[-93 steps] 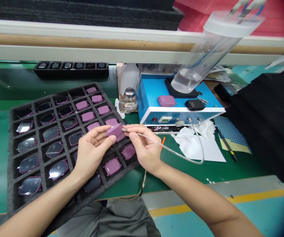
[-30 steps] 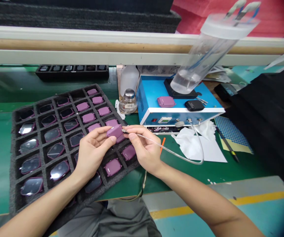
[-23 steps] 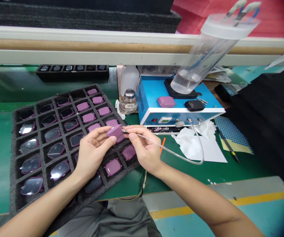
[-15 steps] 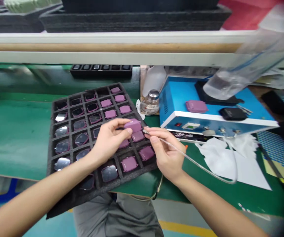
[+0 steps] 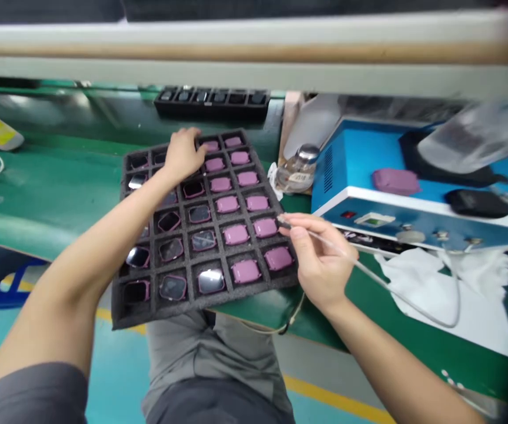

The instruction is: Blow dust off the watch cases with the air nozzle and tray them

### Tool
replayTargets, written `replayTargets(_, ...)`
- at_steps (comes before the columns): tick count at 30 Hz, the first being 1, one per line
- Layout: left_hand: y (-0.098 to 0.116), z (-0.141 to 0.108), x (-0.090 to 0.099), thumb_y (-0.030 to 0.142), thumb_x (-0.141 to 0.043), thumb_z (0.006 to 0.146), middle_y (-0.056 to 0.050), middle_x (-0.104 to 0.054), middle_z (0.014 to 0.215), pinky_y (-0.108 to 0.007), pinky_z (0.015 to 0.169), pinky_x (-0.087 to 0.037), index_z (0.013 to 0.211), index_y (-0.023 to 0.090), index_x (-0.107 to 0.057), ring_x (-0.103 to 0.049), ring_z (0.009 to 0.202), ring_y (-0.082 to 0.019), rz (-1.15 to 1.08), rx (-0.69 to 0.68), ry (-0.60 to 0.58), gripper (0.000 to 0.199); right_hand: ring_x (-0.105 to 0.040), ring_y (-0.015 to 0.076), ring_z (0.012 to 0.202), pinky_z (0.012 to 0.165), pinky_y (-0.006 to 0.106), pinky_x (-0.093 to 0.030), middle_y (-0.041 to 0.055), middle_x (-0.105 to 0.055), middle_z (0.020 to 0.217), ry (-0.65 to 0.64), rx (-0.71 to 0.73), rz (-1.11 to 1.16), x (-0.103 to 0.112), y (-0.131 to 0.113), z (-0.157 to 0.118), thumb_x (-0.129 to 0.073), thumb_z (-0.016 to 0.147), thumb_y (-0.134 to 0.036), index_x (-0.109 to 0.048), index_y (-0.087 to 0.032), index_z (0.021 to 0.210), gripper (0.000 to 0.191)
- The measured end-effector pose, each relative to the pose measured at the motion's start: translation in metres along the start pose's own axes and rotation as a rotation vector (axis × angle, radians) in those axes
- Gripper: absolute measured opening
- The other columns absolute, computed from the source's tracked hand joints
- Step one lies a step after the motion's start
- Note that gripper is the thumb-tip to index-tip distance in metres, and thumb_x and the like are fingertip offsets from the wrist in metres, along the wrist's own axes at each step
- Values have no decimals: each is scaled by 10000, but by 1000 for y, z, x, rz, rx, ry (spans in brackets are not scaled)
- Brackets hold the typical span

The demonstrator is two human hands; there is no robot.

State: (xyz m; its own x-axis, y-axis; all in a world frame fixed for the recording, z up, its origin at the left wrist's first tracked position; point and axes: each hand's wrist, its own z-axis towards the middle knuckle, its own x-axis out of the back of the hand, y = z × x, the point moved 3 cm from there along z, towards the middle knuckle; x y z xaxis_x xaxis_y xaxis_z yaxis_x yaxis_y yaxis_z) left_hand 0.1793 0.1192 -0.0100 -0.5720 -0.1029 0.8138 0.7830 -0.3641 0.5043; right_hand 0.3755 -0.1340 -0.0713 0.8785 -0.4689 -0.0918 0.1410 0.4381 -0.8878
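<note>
The left hand [image 5: 183, 154], seemingly empty, has reached to the foam tray's [image 5: 169, 312] far edge, while the right hand [image 5: 319, 259] still pinches a clear tube [image 5: 381, 280].

A black foam tray [image 5: 156, 312] of square cells lies on a green workbench [image 5: 37, 176], with rounded purple cases [image 5: 236, 234] sitting in many cells. The left hand [image 5: 183, 156] rests on the tray's far part; the right hand [image 5: 319, 259] sits just beside its right edge, holding a thin clear tube [image 5: 381, 282]. Farther right stands a blue metal box [image 5: 412, 224], with a loose purple case [image 5: 395, 181] and a black case [image 5: 477, 203] on top. A round glass jar [image 5: 300, 171] stands just left of the box, and crumpled white wipes [image 5: 417, 282] lie on the bench nearer than it.
</note>
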Motion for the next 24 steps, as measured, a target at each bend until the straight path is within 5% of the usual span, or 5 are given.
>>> replayTargets(5,44,-156,39,284,-644,953,-74,-768,1065,-375,897,-551,1087,152,-733,-706,979,-234,145,-494,-346,209,-752,200,952,830,358,-672,63,-762,1018,23,-13,-22,1,-1,0,-682,968,-283,-759,-220,1007,106)
replayTargets(9,58,-244,44,221,-588,984,-124,-784,998,-374,735,-572,1033,127,-737,-734,858,-261,320,-606,-476,183,-763,182,887,801,332,-675,48,-770,979,20,-31,-19,0,1,-1,-689,971,-327,-755,-226,1008,126)
replayTargets(13,51,-238,38,106,-544,952,-145,-787,991,-381,714,-568,1104,105,-728,-739,849,-278,303,-508,-540,239,-767,172,845,756,306,-677,42,-766,944,48,-35,-3,-1,-1,0,-711,955,-356,-750,-221,978,143)
replayTargets(17,54,-192,34,197,-647,912,-75,-789,1033,-346,788,-561,1105,186,-751,-724,907,-230,-141,-244,-469,219,-766,167,842,754,297,-680,37,-764,933,61,-16,24,-3,-5,0,-705,958,-351,-745,-217,977,141)
replayTargets(24,84,-149,-28,199,-840,684,-50,-750,904,-272,764,-574,985,122,-688,-698,762,-140,-937,232,-478,346,-763,186,961,901,350,-661,55,-777,1006,71,-14,43,-1,1,3,-669,978,-293,-747,-218,1019,116)
